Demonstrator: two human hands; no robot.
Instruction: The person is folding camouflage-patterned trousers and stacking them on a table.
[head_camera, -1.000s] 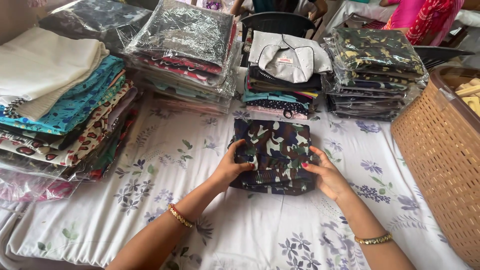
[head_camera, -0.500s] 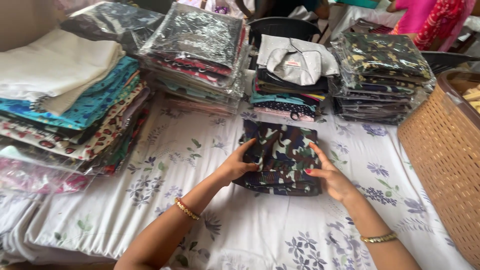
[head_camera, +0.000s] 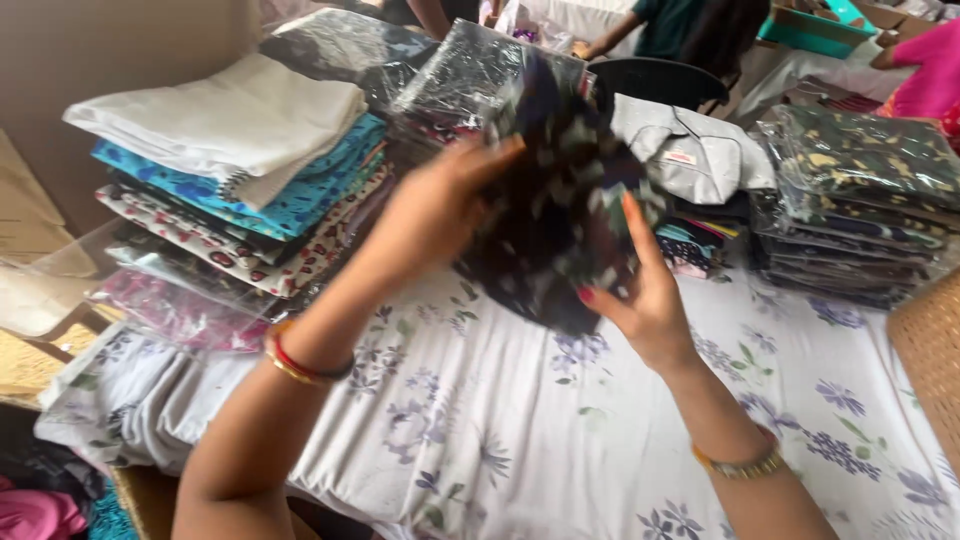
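I see my left hand and right hand now hold the dark printed cloth raised off the floral sheet, where it lay flat a second ago; fingers closed on its edges. Beyond, folded stacks and bagged piles.

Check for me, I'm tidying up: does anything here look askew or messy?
Nothing much. The fabric stacks lean unevenly, edges not lined up. Both hands, left hand and right hand, hold a dark patterned cloth above the sheet.
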